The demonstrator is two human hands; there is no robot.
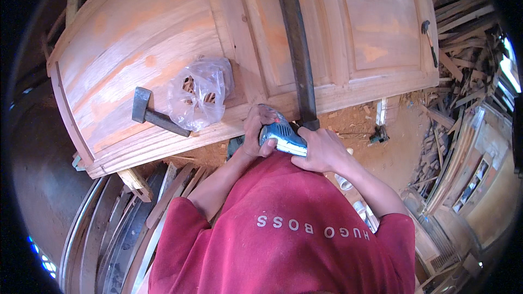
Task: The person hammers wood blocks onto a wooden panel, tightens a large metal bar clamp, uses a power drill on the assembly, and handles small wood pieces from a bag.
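Close to my body, at the near edge of a large panelled wooden door (147,32), I hold a blue electric sander (283,133) with vent slots and a pale base. My left hand (257,132) is wrapped around its left end. On its right end rests my right hand (322,149), with the fingers closed over it. A long dark metal bar clamp (297,43) crosses the door just beyond the tool. To the left lie a clear plastic bag (199,92) of small wooden pieces and a heavy hammer (163,122).
Another hammer (430,43) lies at the door's right end. Stacked boards (125,228) lean at the lower left, and scrap wood (463,27) is piled on the right. Shavings cover the dirt floor (397,152), where a dark green tool (378,135) sits.
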